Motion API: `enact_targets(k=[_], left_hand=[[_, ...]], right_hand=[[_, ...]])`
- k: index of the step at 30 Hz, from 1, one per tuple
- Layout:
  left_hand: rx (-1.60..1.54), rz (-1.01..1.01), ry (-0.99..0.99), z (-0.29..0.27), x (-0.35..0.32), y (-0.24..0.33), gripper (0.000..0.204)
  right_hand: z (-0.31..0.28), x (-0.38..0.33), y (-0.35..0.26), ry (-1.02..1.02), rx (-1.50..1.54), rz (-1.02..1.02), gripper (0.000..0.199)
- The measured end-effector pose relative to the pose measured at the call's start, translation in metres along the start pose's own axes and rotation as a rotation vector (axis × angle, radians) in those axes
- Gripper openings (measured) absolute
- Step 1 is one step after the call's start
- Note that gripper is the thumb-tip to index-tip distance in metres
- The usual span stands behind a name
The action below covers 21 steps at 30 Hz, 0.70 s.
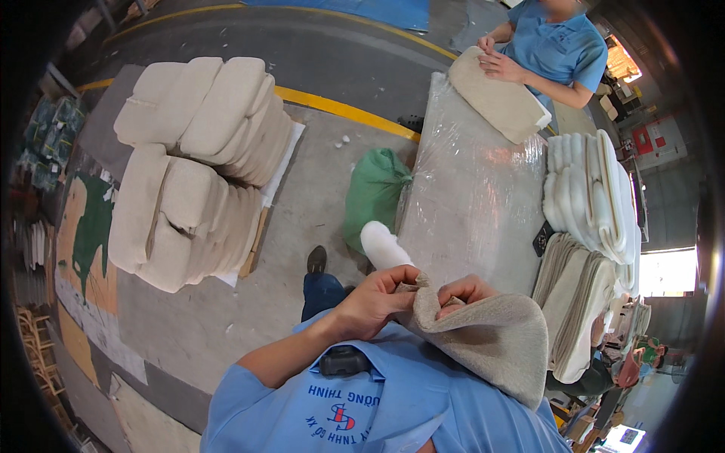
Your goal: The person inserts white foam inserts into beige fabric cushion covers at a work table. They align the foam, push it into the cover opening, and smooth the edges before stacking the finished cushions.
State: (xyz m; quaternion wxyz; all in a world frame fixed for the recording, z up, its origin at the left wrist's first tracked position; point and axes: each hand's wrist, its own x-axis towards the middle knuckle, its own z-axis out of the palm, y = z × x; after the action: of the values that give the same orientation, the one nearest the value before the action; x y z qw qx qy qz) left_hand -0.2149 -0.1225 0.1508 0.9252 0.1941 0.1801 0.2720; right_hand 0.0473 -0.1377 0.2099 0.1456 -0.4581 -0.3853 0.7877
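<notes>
Hands, left [371, 302] and right [462, 291], both pinched shut on the beige cushion cover [491, 336] at its opening.

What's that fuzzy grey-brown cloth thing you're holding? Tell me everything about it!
The cloth cover is beige-grey and looks fuzzy, like towel or fleece. It is limp and empty-looking, hanging in a rounded, pouch-like shape against the blue shirt. Its top edge is bunched and folded where both hands grip it: the left hand pinches one side, the right hand curls its fingers over the other. It is held close to the chest, just in front of the plastic-wrapped table.
</notes>
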Motion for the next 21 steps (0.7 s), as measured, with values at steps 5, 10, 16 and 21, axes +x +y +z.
enact_targets(k=[5,10,16,21], left_hand=[[-0.257,-0.097,-0.156,-0.032,-0.010,-0.034,0.034],[-0.287,0.055,-0.161,-0.036,-0.012,-0.046,0.037],[-0.051,0.138,0.065,-0.015,-0.007,-0.041,0.028],[0.128,0.351,0.279,-0.025,-0.003,-0.036,0.022]], right_hand=[[0.018,0.003,-0.029,0.059,-0.206,0.056,0.026],[0.025,0.009,-0.045,0.159,-0.471,0.073,0.024],[0.040,0.019,-0.051,0.273,-0.408,0.037,0.024],[0.036,0.033,-0.046,0.206,-0.384,-0.051,0.024]])
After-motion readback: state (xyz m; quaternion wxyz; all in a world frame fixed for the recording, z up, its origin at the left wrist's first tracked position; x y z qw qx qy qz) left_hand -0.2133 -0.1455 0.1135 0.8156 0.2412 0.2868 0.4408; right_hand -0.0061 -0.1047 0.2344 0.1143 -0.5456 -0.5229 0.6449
